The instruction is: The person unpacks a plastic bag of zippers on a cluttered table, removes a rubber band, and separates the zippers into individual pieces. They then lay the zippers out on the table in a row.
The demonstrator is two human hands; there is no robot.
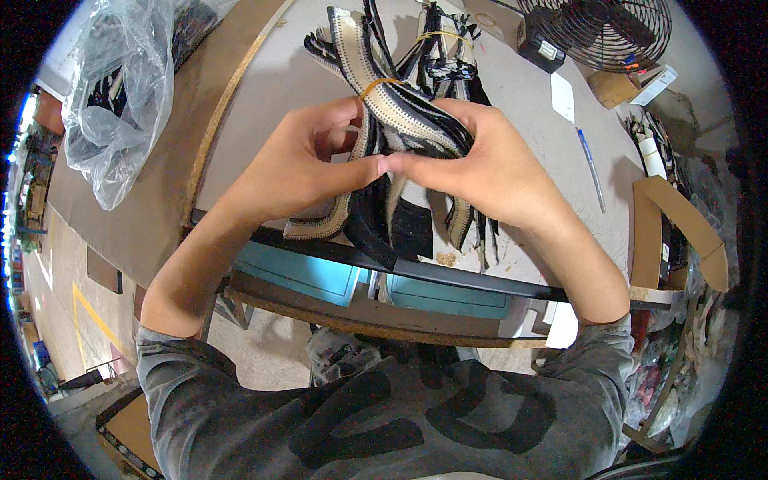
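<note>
A bundle of black and cream woven fabric strips (406,122) is gripped between my two hands above the table's near edge. My left hand (308,164) curls round its left side, and my right hand (490,158) wraps its right side. The tips of both thumbs meet at the front of the bundle. An orange rubber band (379,85) circles the strips just above my fingers. Their loose ends fan out below, some hanging by the table edge. Just behind lies a second bundle of similar strips (450,62), tied with a yellow band.
On the grey table (528,96) at right lie a blue pen (590,170) and a white tag (562,98). A black wire fan (612,28) stands at the back right, near small boxes. An open cardboard box (646,232) sits right; a clear plastic bag (120,104) lies left.
</note>
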